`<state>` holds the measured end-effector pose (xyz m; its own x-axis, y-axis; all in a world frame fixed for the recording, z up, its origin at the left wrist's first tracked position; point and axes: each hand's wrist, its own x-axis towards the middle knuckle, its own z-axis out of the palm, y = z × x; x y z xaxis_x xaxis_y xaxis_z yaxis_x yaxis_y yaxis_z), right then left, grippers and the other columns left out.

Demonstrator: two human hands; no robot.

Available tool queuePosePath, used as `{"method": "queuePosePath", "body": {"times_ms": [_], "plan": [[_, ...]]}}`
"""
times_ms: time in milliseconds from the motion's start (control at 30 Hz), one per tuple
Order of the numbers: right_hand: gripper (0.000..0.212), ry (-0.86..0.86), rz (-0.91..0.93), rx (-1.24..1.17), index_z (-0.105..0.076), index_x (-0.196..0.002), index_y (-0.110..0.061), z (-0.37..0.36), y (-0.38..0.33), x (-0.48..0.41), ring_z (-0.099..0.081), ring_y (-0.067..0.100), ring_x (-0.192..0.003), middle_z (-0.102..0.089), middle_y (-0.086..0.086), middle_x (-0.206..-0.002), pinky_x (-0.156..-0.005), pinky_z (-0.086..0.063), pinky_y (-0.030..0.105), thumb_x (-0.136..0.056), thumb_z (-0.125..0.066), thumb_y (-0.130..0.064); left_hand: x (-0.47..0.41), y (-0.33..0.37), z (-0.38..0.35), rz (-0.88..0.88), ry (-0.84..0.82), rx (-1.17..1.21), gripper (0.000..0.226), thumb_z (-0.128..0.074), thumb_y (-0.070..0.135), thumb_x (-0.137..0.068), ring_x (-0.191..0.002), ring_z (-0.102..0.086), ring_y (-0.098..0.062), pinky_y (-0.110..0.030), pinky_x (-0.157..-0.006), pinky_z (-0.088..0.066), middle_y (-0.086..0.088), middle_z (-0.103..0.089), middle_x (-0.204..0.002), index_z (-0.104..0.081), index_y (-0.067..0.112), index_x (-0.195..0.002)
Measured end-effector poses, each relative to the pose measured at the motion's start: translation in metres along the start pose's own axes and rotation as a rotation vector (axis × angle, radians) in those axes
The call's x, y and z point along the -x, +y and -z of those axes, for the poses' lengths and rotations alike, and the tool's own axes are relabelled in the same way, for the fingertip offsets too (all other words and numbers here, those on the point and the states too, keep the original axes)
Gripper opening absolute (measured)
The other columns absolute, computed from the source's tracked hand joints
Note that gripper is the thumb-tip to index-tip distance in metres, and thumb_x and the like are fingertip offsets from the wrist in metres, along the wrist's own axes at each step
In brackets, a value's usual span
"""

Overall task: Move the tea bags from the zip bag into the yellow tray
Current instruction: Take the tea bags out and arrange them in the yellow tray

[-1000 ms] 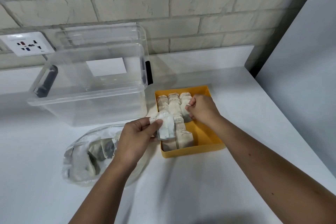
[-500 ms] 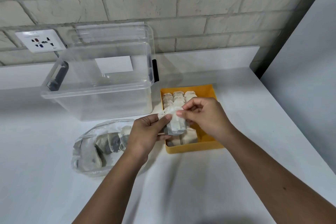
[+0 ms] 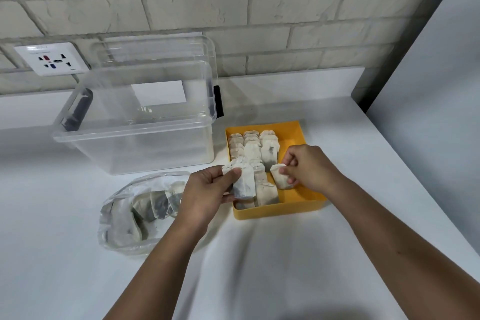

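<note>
The left hand (image 3: 207,189) pinches a first tea bag (image 3: 244,184) near its top edge between thumb and fingers, and the bag hangs over the near-left corner of the yellow tray (image 3: 293,209). The right hand (image 3: 309,166) pinches a second tea bag (image 3: 279,176), tilted, over the middle of the tray.

Packed tea bags (image 3: 253,149) lie in overlapping rows across the tray's left and middle. A strip of bare yellow floor runs along its right wall.

The zip bag (image 3: 117,218) lies flat on the white table (image 3: 285,267), near and left of the tray, with loose tea bags (image 3: 155,205) inside it. A clear storage box (image 3: 135,143) stands far left, its right wall just beside the tray's far-left corner.

The table's right edge runs along a grey panel (image 3: 428,86). Open table lies between it and the tray, and more in front of the tray's near wall.
</note>
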<state>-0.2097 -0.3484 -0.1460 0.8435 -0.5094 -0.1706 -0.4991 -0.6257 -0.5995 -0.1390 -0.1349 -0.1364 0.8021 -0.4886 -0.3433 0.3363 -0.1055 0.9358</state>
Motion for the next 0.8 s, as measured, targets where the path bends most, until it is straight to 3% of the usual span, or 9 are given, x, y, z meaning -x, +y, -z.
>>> {"method": "queuePosePath", "body": {"times_ms": [167, 400, 533, 700, 800], "plan": [[0.017, 0.047, -0.015, 0.059, -0.057, -0.078, -0.022, -0.022, 0.006, -0.025, -0.070, 0.023, -0.071, -0.070, 0.006, -0.081, -0.076, -0.059, 0.044, -0.088, -0.067, -0.012, -0.003, -0.002, 0.000, 0.005, 0.010, -0.019, 0.013, -0.068, 0.014, -0.092, -0.079, -0.076, -0.018, -0.024, -0.064, -0.059, -0.007, -0.079, -0.087, -0.076, 0.005, -0.095], [0.007, 0.191, -0.037, 0.015, -0.064, -0.095, -0.015, -0.030, 0.004, -0.045, -0.068, 0.027, -0.087, -0.072, 0.008, -0.094, -0.083, -0.056, 0.040, -0.090, -0.067, -0.018, -0.002, -0.002, 0.002, 0.005, -0.005, 0.002, 0.013, -0.066, 0.013, -0.093, -0.077, -0.075, -0.015, -0.023, -0.063, -0.058, -0.007, -0.078, -0.086, -0.075, 0.003, -0.096], [0.010, 0.190, -0.027, 0.016, -0.063, -0.096, -0.015, -0.031, 0.003, -0.045, -0.068, 0.026, -0.085, -0.071, 0.007, -0.093, -0.082, -0.057, 0.040, -0.089, -0.068, -0.019, -0.002, -0.004, 0.002, 0.011, -0.009, 0.023, 0.013, -0.066, 0.012, -0.093, -0.077, -0.076, -0.016, -0.023, -0.062, -0.059, -0.006, -0.079, -0.085, -0.075, 0.004, -0.096], [0.033, 0.271, 0.018, -0.106, -0.062, -0.109, -0.016, -0.021, -0.002, -0.023, -0.067, 0.022, -0.082, -0.062, -0.004, -0.096, -0.078, -0.058, 0.039, -0.082, -0.076, -0.026, -0.003, -0.005, 0.002, 0.014, -0.014, 0.031, 0.014, -0.069, 0.015, -0.091, -0.086, -0.076, -0.024, -0.034, -0.077, -0.063, -0.010, -0.078, -0.090, -0.075, 0.004, -0.097], [0.021, 0.239, 0.070, -0.325, -0.068, -0.101, -0.018, -0.015, -0.019, 0.009, -0.068, 0.015, -0.069, -0.067, -0.003, -0.088, -0.067, -0.058, 0.031, -0.085, -0.073, -0.031, -0.002, -0.004, 0.000, 0.010, -0.010, 0.054, 0.014, -0.070, 0.014, -0.089, -0.086, -0.076, -0.024, -0.032, -0.073, -0.062, -0.011, -0.078, -0.091, -0.075, 0.004, -0.097]]}}
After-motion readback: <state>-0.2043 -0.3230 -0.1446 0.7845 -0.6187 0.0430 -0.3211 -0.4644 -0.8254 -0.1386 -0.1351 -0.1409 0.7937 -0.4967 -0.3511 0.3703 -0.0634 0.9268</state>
